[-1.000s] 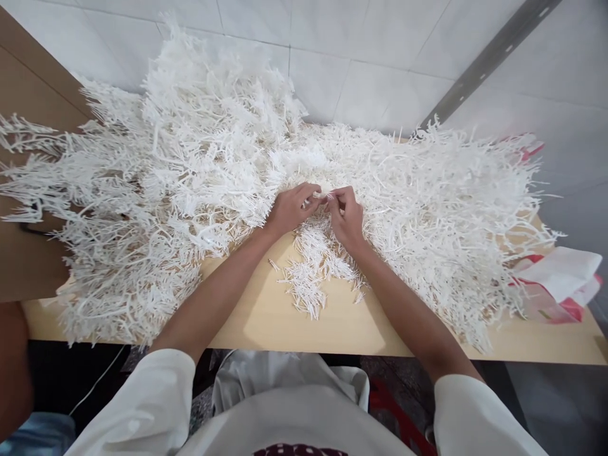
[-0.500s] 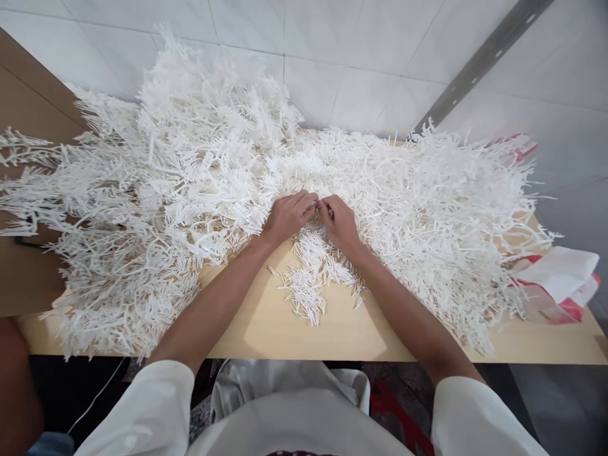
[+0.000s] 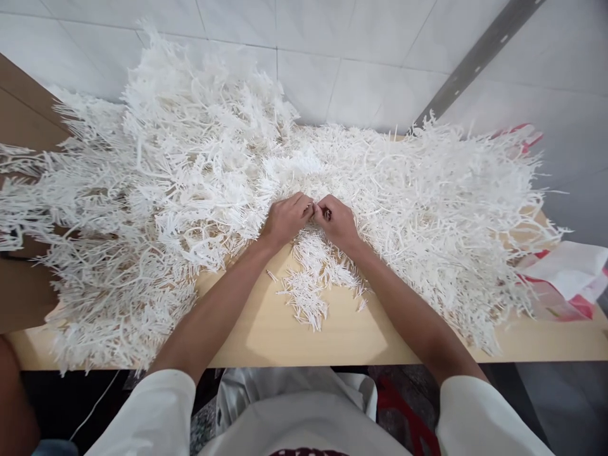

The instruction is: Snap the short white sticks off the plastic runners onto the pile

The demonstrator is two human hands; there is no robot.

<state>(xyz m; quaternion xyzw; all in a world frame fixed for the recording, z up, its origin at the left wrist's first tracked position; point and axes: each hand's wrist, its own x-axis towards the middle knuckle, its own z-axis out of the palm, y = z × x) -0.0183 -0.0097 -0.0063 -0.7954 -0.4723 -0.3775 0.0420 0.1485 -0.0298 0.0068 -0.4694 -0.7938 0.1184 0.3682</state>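
Observation:
My left hand and my right hand meet fingertip to fingertip over the middle of the table, both closed in a pinch. Whatever sits between the fingers is too small and too hidden to make out. Around them spreads a big heap of thin white branching plastic-looking pieces, piled higher on the left. More of these strands lie to the right. Just below my hands is a small pile of short loose white sticks on the wood.
The pale wooden table ends at its front edge near my body. A red and white plastic bag lies at the right end. Brown cardboard stands on the left. Behind rises a tiled wall with a slotted metal post.
My right hand has turned slightly, its fingers curled closer against the left fingertips. The whole view has shifted a little; the heaps look the same.

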